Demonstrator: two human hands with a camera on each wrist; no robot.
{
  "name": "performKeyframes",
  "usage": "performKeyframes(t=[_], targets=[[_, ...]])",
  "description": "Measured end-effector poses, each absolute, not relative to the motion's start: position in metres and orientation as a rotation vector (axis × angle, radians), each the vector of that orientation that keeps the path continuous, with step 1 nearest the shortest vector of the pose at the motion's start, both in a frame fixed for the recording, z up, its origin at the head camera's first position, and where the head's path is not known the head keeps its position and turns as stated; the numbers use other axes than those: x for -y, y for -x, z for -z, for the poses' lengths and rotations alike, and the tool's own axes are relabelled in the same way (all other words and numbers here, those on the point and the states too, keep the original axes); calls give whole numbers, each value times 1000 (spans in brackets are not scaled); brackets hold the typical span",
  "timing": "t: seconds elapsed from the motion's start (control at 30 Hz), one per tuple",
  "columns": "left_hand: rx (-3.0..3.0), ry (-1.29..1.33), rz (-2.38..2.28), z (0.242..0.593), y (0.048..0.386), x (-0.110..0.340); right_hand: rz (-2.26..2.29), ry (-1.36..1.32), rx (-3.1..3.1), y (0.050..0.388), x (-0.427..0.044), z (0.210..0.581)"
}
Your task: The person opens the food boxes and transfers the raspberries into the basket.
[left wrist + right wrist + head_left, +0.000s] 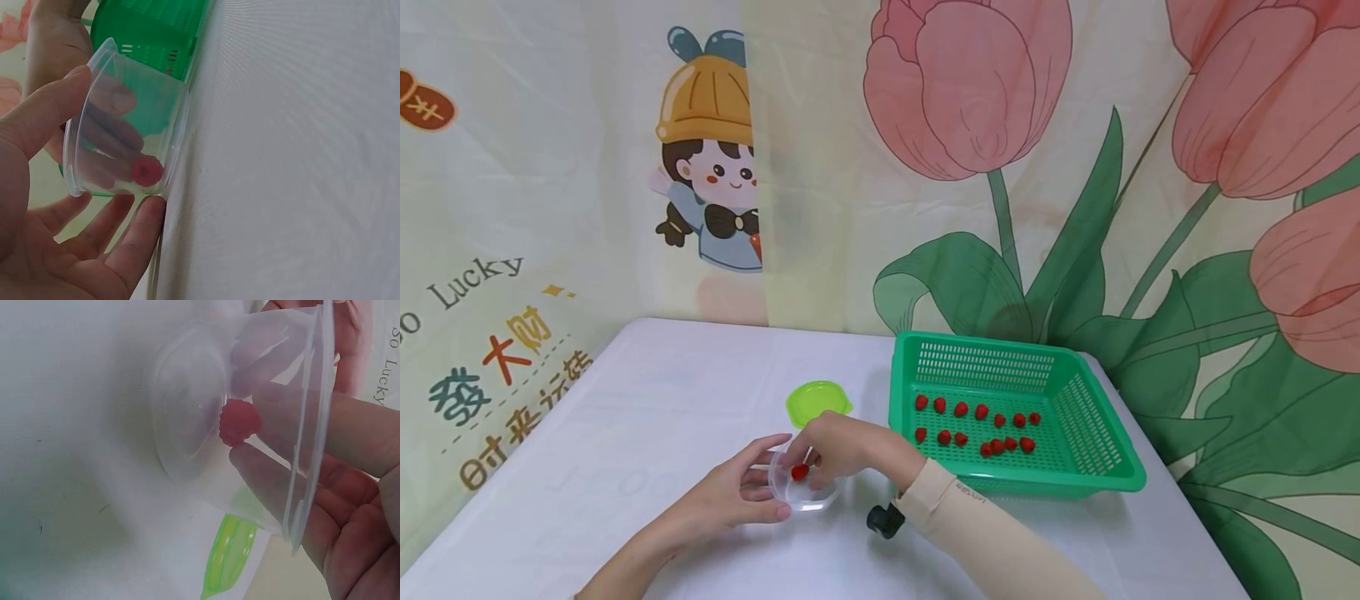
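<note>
A small clear plastic tub [811, 503] stands on the white table, with my left hand [722, 492] holding it from the left, thumb and fingers on either side. My right hand [838, 446] reaches down into the tub from above. Its fingertips pinch a red raspberry [239, 422] low inside, close to the bottom. Through the clear wall, the left wrist view shows the same raspberry [147, 170] and the right fingers behind it. Behind the tub lies a bright green lid [812, 403], flat on the table.
A green perforated basket [1037, 481] stands to the right, with several raspberries [961, 409] in two rough rows on its floor. A small black device [885, 521] sits at the right wrist. A printed curtain [820, 208] hangs behind the table.
</note>
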State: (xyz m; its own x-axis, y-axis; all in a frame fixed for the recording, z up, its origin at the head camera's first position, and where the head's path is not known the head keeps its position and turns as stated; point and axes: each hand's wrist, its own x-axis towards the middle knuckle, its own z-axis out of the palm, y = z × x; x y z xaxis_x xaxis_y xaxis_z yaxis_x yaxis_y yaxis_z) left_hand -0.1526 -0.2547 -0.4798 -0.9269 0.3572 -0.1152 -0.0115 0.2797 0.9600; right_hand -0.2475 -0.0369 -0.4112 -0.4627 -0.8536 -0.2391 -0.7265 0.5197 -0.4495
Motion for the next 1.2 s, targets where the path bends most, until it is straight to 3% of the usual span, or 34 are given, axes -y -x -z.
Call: performKeyframes(t=[1.2], targets=[[-2242,-318,-1698,482,153,255,396,1426,-2317,245,41,419]])
